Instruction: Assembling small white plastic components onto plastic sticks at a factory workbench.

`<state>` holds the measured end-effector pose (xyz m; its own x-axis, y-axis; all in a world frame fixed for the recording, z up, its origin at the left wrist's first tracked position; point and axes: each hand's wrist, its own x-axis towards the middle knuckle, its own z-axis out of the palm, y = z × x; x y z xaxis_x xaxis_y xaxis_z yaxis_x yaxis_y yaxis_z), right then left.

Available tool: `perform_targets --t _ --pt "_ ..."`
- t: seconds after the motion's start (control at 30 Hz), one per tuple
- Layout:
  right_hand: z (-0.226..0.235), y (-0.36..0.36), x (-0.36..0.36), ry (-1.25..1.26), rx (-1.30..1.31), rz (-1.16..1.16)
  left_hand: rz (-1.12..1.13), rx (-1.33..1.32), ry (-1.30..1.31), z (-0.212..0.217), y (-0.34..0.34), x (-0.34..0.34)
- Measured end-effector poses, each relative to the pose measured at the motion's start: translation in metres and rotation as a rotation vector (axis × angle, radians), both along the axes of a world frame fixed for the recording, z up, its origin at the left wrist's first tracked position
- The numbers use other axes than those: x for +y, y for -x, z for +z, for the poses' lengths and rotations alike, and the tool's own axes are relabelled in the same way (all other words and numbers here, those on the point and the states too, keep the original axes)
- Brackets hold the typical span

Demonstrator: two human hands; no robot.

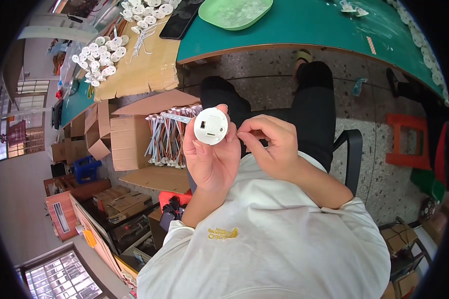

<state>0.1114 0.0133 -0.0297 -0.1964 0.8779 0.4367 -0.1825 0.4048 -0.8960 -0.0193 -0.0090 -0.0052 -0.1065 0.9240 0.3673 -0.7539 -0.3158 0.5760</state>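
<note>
My left hand point(212, 159) holds up a round white plastic part point(210, 126) with a small rectangular opening in its face, gripped between thumb and fingers. My right hand point(269, 144) is just to its right, fingertips pinched together close to the part's edge; whether something tiny sits between them I cannot tell. Both hands are raised above my lap, over my black trousers.
An open cardboard box point(129, 142) with bundled wire pieces point(167, 137) stands at my left. Several white round parts point(97, 57) lie on cardboard on the green table point(304, 25), beside a black phone point(182, 20) and a green tray point(234, 12). An orange stool point(406, 142) stands right.
</note>
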Motion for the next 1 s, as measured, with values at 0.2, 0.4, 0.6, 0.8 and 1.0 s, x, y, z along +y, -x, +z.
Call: perform_targets --t 0.2,0.4,0.6,0.8,1.0 --pt "0.026 -0.023 0.002 -0.2 -0.136 -0.201 0.031 0.1 0.007 0.008 0.002 0.002" --pt "0.052 -0.014 0.013 -0.51 -0.134 -0.274 0.088 0.327 0.016 0.009 0.007 -0.001" --pt "0.048 -0.009 0.014 -0.495 -0.131 -0.278 0.126 0.423 -0.042 0.005 0.009 0.002" --pt "0.048 -0.007 0.011 -0.448 -0.097 -0.227 0.146 0.432 -0.046 0.003 0.009 0.0" --pt "0.046 -0.007 0.005 -0.435 -0.145 -0.233 0.127 0.454 -0.082 0.001 0.009 -0.003"
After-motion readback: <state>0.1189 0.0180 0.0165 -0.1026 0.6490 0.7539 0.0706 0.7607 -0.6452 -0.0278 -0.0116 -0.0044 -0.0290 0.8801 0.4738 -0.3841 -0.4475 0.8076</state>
